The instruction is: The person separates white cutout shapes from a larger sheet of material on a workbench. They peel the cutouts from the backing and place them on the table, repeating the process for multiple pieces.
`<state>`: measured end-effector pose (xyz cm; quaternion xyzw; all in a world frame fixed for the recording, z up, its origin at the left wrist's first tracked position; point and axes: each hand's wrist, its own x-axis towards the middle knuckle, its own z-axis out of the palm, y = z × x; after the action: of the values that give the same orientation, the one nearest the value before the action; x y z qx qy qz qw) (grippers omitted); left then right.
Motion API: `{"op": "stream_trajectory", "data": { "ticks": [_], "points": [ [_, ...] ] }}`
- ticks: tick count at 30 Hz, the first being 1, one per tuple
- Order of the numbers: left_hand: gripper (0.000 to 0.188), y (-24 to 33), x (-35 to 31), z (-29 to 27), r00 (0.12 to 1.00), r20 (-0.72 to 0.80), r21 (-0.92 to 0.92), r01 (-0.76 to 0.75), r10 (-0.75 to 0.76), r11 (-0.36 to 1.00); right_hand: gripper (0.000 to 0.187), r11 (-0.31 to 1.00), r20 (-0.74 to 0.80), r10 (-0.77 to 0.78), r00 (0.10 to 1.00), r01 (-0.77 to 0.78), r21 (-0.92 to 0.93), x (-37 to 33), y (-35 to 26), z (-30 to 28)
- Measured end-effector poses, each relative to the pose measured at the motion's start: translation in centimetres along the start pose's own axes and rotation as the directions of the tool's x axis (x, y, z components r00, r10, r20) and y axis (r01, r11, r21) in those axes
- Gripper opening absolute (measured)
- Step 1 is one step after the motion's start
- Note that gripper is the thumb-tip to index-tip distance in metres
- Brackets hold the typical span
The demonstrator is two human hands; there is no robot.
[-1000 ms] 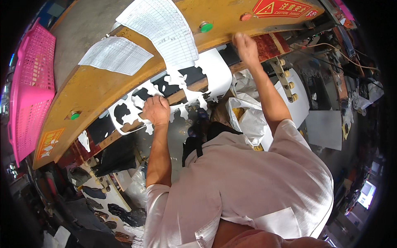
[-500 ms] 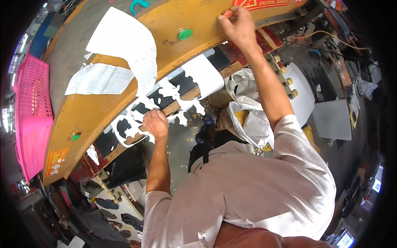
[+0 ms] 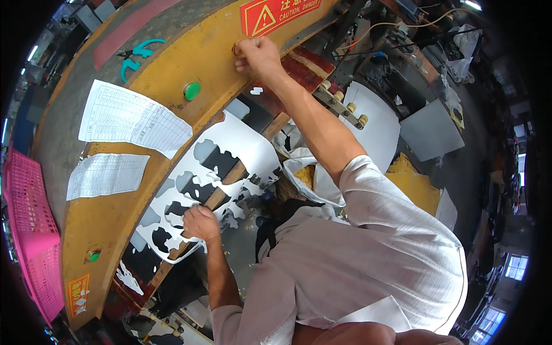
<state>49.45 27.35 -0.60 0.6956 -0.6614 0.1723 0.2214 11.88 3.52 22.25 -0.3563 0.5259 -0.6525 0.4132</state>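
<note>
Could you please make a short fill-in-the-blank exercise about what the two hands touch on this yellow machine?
1. The left hand grips a white sheet full of cut-out ____.
2. The right hand presses on the yellow machine beam just below a ____ warning sign.
3. A round ____ button sits on the beam between the right hand and the printed papers.
4. At the far left stands a ____ plastic crate.

Missing words: holes; red; green; pink

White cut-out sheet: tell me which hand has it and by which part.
The left hand grips the white cut-out sheet at its lower, punched-out edge. The right hand holds nothing; it presses on the yellow machine panel.
</note>
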Motion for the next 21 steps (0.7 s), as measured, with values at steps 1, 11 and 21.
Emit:
{"op": "stream_trajectory", "data": {
  "ticks": [1, 11, 21],
  "points": [
    [0.023, 0.1, 0.0, 0.1, 1.0, -0.001, 0.027, 0.005, -0.005, 1.0, 0.019, 0.968, 0.084, 0.109, 0.991, -0.125, 0.218, 0.3, 0.0, 0.3],
    [0.014, -0.3, -0.2, 0.4, 0.999, -0.039, -0.047, -0.013, 0.012, 0.999, 0.03, 0.992, 0.002, -0.021, 1.0, 0.021, 0.128, -4.0, 4.1, -3.2],
    [0.017, 0.1, -0.4, 0.7, 0.998, -0.065, -0.038, 0.004, -0.007, 0.999, 0.037, 0.974, 0.509, -0.199, 0.838, 0.228, 0.005, -10.7, 5.2, 3.1]
  ]
}}
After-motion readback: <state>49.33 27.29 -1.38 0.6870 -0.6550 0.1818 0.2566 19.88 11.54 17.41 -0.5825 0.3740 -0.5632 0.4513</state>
